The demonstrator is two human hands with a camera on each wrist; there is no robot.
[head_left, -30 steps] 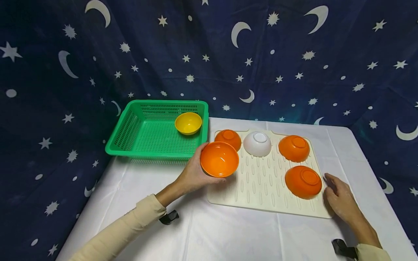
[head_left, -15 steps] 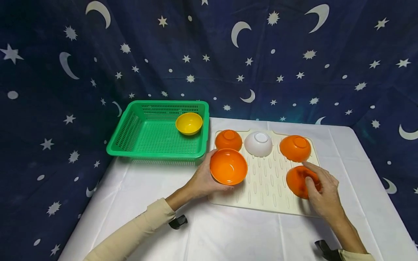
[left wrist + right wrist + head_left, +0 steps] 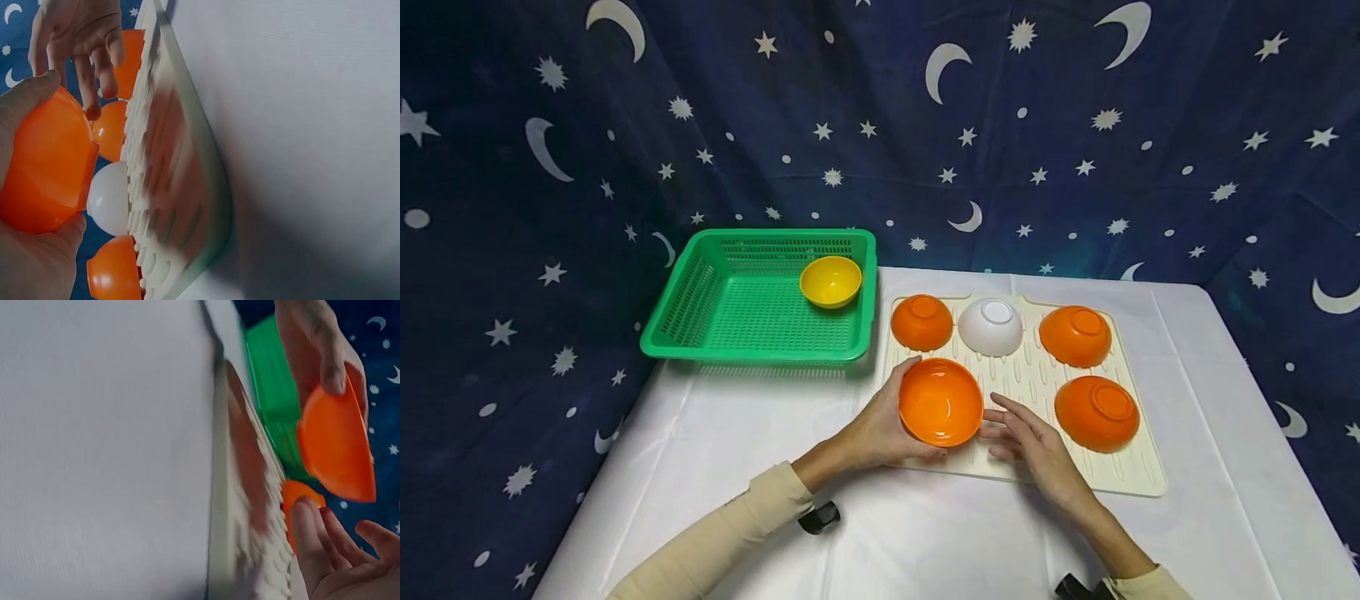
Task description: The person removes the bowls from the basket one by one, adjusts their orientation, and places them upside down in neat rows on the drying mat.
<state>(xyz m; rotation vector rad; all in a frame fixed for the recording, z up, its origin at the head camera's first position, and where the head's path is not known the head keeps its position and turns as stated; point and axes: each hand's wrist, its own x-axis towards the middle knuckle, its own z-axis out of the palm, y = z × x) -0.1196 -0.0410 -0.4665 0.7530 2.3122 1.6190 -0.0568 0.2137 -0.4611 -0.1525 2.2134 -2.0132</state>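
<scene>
- gripping is seen at the left hand (image 3: 880,425): an upturned orange bowl (image 3: 941,402) is held above the drying mat's (image 3: 1138,479) near-left corner; the fingers beneath are hidden.
- the right hand (image 3: 1030,442) is spread, relaxed, just beside it.
- five orange bowls, one white bowl (image 3: 990,326) and one yellow bowl (image 3: 831,281) are counted.
- bare mat is left centrally.

Orange bowls (image 3: 941,402); white bowl (image 3: 990,327); yellow bowl (image 3: 831,281); green basket (image 3: 700,287); cream mat (image 3: 1131,471); navy star-moon backdrop (image 3: 1075,125).

The orange bowl (image 3: 941,402), open side up and tilted, sits above the drying mat's near-left corner.
</scene>
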